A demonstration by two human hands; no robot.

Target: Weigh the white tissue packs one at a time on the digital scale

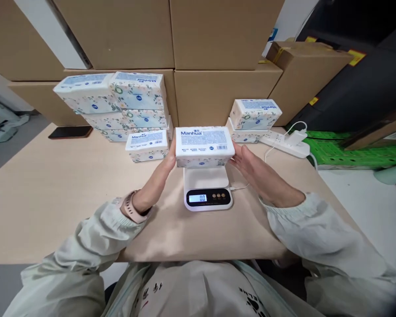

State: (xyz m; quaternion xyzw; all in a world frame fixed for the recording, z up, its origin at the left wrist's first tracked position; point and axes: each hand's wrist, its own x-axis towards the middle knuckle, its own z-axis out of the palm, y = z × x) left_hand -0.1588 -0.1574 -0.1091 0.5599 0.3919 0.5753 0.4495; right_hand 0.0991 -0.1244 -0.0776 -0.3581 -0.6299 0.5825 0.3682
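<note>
Between my two hands is a white and blue pack of tissues [203, 145] marked "Manhua". My left hand [169, 159] presses on its left end and my right hand [246, 160] on its right end. The pack hangs over the back of a white digital scale [206, 178], whose lit display reads 0.0. Just left of my left hand lies another tissue pack [147, 145] on the table. Most of my fingertips are hidden behind the held pack.
A stack of several tissue packs [138, 92] stands at the back left, beside a dark phone [70, 132]. Two stacked packs [255, 114] are at the back right, near a white power strip [285, 145]. Cardboard boxes [221, 94] wall off the table's [69, 198] rear.
</note>
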